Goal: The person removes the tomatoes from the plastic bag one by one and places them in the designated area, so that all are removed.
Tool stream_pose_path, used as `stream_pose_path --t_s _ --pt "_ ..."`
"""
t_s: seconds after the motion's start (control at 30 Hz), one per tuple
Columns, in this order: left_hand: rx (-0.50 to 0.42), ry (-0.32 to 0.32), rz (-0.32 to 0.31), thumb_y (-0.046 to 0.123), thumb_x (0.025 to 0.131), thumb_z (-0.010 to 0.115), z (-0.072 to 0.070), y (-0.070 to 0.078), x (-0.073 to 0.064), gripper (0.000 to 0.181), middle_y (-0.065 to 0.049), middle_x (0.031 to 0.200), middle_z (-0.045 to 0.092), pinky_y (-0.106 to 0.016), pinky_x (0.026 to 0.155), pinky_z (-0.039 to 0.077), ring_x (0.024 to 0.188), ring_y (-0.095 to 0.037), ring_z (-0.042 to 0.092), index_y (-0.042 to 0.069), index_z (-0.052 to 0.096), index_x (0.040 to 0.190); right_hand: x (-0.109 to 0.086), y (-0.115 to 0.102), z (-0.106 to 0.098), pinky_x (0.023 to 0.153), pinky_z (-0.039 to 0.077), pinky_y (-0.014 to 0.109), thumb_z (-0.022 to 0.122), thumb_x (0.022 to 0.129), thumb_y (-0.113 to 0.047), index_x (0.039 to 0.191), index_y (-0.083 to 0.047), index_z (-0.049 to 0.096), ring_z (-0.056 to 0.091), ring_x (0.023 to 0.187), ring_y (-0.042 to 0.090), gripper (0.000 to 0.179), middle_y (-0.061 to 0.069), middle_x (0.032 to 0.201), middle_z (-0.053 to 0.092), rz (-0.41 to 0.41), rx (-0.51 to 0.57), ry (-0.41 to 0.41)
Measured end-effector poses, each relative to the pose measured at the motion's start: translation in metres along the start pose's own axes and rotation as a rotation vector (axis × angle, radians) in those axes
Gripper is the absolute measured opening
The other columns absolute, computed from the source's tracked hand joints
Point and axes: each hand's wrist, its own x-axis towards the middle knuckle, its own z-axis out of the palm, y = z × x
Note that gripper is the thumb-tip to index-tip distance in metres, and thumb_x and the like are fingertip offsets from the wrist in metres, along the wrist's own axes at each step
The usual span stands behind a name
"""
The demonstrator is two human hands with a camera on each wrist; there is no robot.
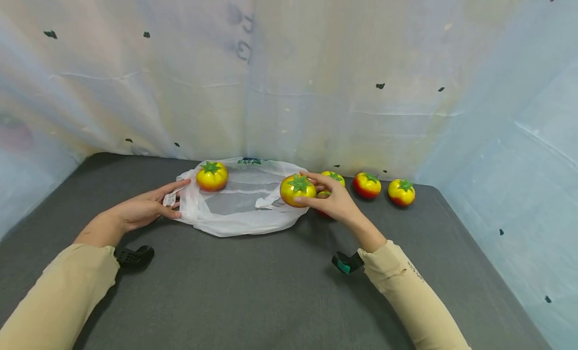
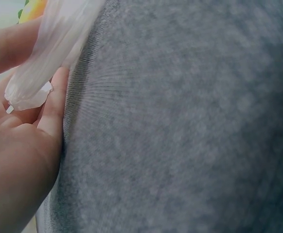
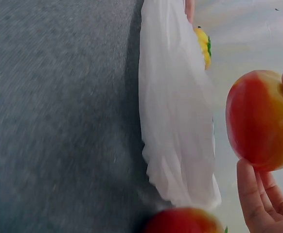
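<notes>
A white plastic bag (image 1: 246, 227) lies with its mouth spread wide on the dark table. My left hand (image 1: 142, 209) holds its gathered left end (image 2: 34, 92) between thumb and fingers. A yellow-and-red tomato (image 1: 212, 177) with a green star-shaped top sits at the bag's left side, inside the rim in the head view. My right hand (image 1: 336, 199) grips another tomato (image 1: 298, 190), with fingers and thumb on its sides. This tomato (image 3: 258, 121) is raised over the bag's right rim. Partly hidden behind that hand are two more tomatoes, one (image 1: 333, 176) farther back.
Two tomatoes stand farther right near the back edge, one (image 1: 367, 185) beside the other (image 1: 401, 193). A pale plastic sheet (image 1: 307, 89) hangs behind the table (image 1: 253, 290) and along its sides. Black wrist mounts (image 1: 134, 257) are worn below both sleeves.
</notes>
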Motion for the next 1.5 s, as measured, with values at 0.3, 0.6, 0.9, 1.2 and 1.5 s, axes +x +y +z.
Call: stream_pose_path --t_s 0.3,0.6,0.9,1.2,1.5 --pt "0.015 0.005 0.009 0.003 0.087 0.065 -0.002 -0.001 0.001 0.094 -0.008 0.150 -0.041 -0.074 0.099 -0.016 0.136 -0.040 -0.036 0.024 0.004 0.155 -0.010 0.007 -0.015 0.095 0.046 0.047 0.077 0.081 -0.028 0.135 -0.025 0.057 0.052 0.114 0.031 0.058 0.002 0.135 0.053 0.016 -0.025 0.036" --pt "0.020 0.010 0.003 0.003 0.087 0.065 -0.001 -0.001 0.000 0.095 -0.008 0.149 -0.042 -0.074 0.099 -0.016 0.136 -0.039 -0.036 0.023 0.003 0.155 -0.022 0.015 -0.033 0.094 0.046 0.044 0.075 0.082 -0.036 0.137 -0.032 0.052 0.050 0.119 0.027 0.059 0.004 0.137 0.050 0.096 -0.024 0.070" --pt "0.026 0.019 -0.013 0.003 0.087 0.065 -0.001 -0.002 0.000 0.094 -0.010 0.149 -0.041 -0.075 0.097 -0.016 0.135 -0.042 -0.037 0.021 0.002 0.155 -0.031 0.022 -0.047 0.099 0.044 0.048 0.075 0.082 -0.037 0.139 -0.032 0.050 0.047 0.126 0.027 0.063 0.005 0.142 0.046 0.123 -0.032 0.089" --pt "0.025 0.017 -0.009 0.004 0.087 0.065 0.001 -0.001 0.000 0.093 -0.010 0.150 -0.041 -0.076 0.096 -0.016 0.135 -0.043 -0.037 0.021 0.003 0.155 -0.043 0.029 -0.066 0.102 0.042 0.052 0.073 0.085 -0.032 0.141 -0.028 0.048 0.046 0.130 0.031 0.062 0.008 0.149 0.040 0.111 -0.017 0.099" --pt "0.031 0.022 -0.015 0.004 0.087 0.066 0.002 0.001 0.001 0.094 -0.010 0.150 -0.041 -0.076 0.096 -0.016 0.135 -0.043 -0.036 0.021 0.004 0.155 -0.054 0.035 -0.085 0.098 0.042 0.054 0.070 0.086 -0.037 0.146 -0.024 0.042 0.043 0.128 0.034 0.067 0.012 0.150 0.036 0.156 -0.085 0.116"
